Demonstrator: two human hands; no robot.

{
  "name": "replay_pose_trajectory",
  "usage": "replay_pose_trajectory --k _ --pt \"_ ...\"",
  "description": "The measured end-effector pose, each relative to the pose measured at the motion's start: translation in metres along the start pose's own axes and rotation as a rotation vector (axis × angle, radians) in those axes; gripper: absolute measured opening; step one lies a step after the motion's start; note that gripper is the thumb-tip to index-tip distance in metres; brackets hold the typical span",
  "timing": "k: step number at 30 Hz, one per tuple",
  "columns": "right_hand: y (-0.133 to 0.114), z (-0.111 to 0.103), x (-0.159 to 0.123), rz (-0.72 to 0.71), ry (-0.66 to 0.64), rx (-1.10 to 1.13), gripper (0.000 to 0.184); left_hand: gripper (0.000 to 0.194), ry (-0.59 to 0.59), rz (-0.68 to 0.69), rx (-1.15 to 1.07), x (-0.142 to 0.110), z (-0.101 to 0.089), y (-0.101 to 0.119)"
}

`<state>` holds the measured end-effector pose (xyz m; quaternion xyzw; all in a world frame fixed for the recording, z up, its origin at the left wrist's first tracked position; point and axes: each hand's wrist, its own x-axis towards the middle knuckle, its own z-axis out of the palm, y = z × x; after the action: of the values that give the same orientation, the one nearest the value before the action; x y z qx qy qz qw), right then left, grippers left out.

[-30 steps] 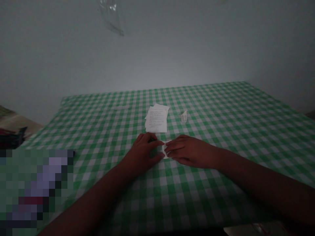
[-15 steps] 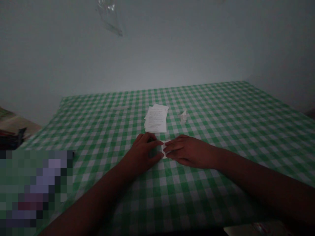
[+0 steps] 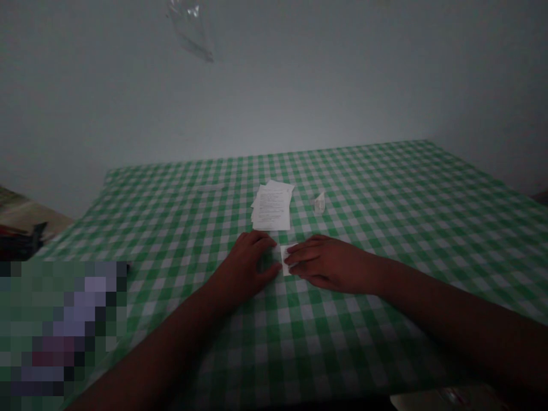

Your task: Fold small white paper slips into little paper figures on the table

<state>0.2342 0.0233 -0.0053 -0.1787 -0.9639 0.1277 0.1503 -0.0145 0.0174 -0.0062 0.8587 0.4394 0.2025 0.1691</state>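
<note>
A small white piece of paper [image 3: 284,265] lies on the checked tablecloth in front of me, most of it hidden under my right hand [image 3: 319,261]. The fingers of that hand are stretched out flat over the paper and press on it. At the paper's left edge is my left hand [image 3: 254,262], its thumb and forefinger apart with nothing between them. Just beyond my hands rests a loose stack of printed sheets [image 3: 272,208]. Right of the stack, a small folded paper [image 3: 319,203] stands up on the cloth.
The green and white checked tablecloth [image 3: 385,211] reaches back to a pale wall. A thin, see-through strip [image 3: 209,187] lies at the back left. On the wall hangs a clear plastic bag [image 3: 190,28]. Blurred-out blocks cover the lower left corner.
My left forefinger and thumb have come off the paper's left edge and moved slightly left, baring that edge. My right hand stays in place on the paper.
</note>
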Motion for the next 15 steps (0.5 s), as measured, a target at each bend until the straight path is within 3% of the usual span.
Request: replay_pose_trajectory --k 15 --pt "-0.0001 -0.0005 0.001 -0.016 0.012 0.004 0.025 0.036 -0.029 0.018 0.095 0.0012 0.0027 0.006"
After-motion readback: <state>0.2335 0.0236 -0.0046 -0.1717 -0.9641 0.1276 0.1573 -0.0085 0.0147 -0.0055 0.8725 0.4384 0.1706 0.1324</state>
